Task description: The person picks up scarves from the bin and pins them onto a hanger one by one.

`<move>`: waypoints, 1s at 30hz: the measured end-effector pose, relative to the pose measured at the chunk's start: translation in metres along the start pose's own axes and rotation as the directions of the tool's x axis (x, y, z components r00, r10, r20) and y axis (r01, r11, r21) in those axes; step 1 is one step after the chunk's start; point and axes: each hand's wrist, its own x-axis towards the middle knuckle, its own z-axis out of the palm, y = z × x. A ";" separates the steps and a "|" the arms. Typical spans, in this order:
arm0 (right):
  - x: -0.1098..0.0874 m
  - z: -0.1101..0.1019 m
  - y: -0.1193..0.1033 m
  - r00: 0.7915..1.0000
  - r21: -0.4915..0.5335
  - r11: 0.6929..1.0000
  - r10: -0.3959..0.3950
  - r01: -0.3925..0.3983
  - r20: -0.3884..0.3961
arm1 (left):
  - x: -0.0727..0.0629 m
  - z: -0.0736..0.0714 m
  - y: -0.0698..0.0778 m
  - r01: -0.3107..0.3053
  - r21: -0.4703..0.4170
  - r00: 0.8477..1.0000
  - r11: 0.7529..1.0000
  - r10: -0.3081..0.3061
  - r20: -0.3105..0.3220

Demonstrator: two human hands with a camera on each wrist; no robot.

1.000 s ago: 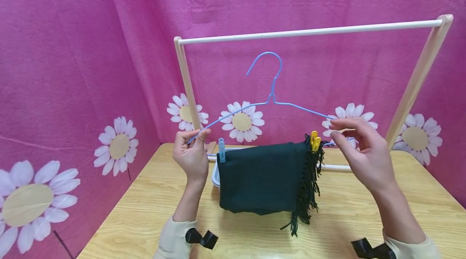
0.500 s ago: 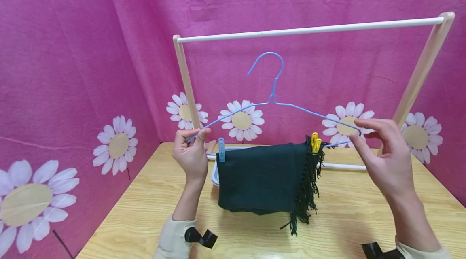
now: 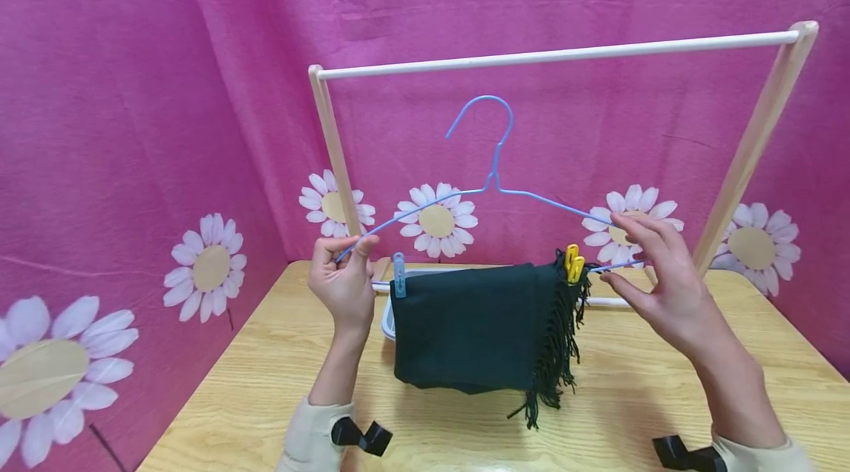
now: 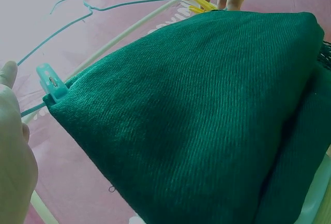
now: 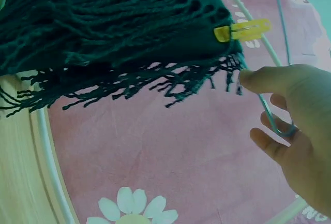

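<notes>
A blue wire hanger (image 3: 494,166) is held up with its hook at the top. Over its lower bar hangs a folded dark green scarf (image 3: 465,332), its black fringe (image 3: 558,346) on the right. One blue clothespin (image 3: 399,275) clips the scarf's left end; yellow clothespins (image 3: 572,264) clip the right. My left hand (image 3: 345,280) pinches the hanger's left corner between thumb and fingers. My right hand (image 3: 671,287) is loosely spread about the right corner, fingertips at the upper wire. In the right wrist view its thumb (image 5: 274,79) lies beside the lower wire, near the fringe.
A rack with a white rail (image 3: 558,57) and wooden posts (image 3: 757,147) stands behind the hanger on the wooden table (image 3: 252,398). A pale basket (image 3: 388,321) is partly hidden behind the scarf. A pink flowered curtain (image 3: 219,88) surrounds the table.
My right hand goes from the hanger's upper wire out to its right corner, then back inward with thumb and fingers wider apart. My left hand keeps its pinch; hanger and scarf barely shift.
</notes>
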 end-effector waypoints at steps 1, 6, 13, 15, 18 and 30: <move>0.000 0.002 0.001 0.999 0.000 1.000 -0.031 0.031 -0.008 | 0.000 0.000 0.000 -0.004 0.004 1.000 1.000 0.004 0.005; 0.001 0.006 0.005 0.990 -0.038 0.992 -0.124 0.122 -0.063 | -0.001 0.000 0.002 -0.009 0.008 1.000 1.000 0.009 0.009; 0.002 0.004 0.003 0.979 -0.104 0.981 -0.176 0.165 -0.106 | -0.001 0.002 0.002 0.009 -0.005 1.000 1.000 -0.009 -0.005; 0.003 0.004 0.002 0.978 -0.101 0.981 -0.176 0.165 -0.116 | -0.001 0.003 0.001 0.016 -0.006 1.000 1.000 -0.016 0.000; 0.003 0.003 0.002 0.975 -0.083 0.982 -0.180 0.170 -0.131 | -0.001 0.003 0.001 0.027 0.000 1.000 1.000 -0.027 0.013; 0.001 0.003 0.001 0.971 -0.058 0.976 -0.215 0.210 -0.107 | 0.004 -0.003 -0.004 0.098 -0.063 0.995 0.993 -0.098 0.002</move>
